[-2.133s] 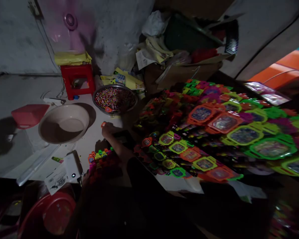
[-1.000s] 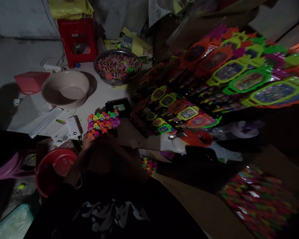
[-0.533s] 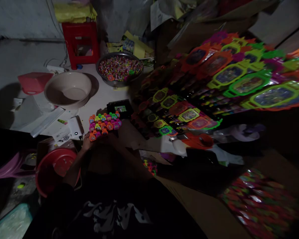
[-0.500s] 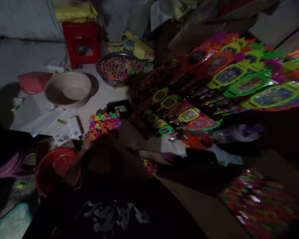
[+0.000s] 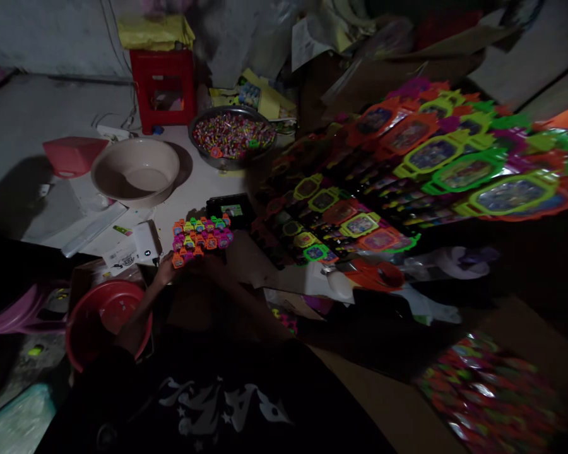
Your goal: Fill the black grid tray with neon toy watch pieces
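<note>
Rows of small bright toy watches (image 5: 201, 239), in orange, pink, yellow and green, are packed side by side in a block at the near edge of the table. My left hand (image 5: 167, 270) is closed on the block's lower left corner. At its lower right edge, my right hand (image 5: 213, 266) holds it from below; deep shadow hides most of those fingers. A black box with a green label (image 5: 231, 210) lies just behind the block. To the left of the block stands a small white box (image 5: 146, 242).
A beige basin (image 5: 135, 173) and a metal bowl of small wrapped pieces (image 5: 234, 133) stand on the table. Large toy watches in stacked rows (image 5: 464, 170) rise on the right. Below left is a red tub (image 5: 88, 321); a red stool (image 5: 163, 88) stands at the back.
The whole view has shifted slightly, so the table things sit a little lower and further right. Both hands keep the same place on the block of toy watches.
</note>
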Motion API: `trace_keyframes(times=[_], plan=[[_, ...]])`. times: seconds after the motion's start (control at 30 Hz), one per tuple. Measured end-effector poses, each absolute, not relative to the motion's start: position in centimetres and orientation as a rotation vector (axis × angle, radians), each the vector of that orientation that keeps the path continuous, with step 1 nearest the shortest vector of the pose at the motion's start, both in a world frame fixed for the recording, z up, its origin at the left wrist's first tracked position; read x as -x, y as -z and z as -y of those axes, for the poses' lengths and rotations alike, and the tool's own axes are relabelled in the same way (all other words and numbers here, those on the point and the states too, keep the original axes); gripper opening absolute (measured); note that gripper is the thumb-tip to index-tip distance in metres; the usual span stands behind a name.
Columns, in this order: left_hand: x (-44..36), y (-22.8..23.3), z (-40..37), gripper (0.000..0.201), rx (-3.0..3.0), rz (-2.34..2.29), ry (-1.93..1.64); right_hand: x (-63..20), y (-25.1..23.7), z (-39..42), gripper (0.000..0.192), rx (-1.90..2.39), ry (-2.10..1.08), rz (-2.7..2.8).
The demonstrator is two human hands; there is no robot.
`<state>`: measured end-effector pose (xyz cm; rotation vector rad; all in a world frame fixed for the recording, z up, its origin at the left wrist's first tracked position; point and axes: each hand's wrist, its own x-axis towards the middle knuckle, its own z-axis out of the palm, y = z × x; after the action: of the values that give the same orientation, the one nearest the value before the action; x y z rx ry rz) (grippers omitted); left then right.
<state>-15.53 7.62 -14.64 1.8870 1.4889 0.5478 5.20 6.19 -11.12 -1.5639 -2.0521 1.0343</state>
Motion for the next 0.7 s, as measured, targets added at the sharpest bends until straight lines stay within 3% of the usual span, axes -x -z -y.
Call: trace_keyframes(times=[0.13,0.3,0.7], plan=[[15.7,14.1,-6.3,0.044,-1.884,-1.513,-0.565,-5.0,11.7,-6.2,0.042,1.435,-1.005,2.027],[15.0,14.0,-5.0,0.043,-1.862,-1.708,-0.576,-5.0,12.1,-5.7,0.041,1.543,-0.953,1.988],[15.1,13.5,-5.0,0.035,-1.939,-1.722,-0.524,-5.3,11.0,-5.3,0.045,1.275,-1.031,1.954]])
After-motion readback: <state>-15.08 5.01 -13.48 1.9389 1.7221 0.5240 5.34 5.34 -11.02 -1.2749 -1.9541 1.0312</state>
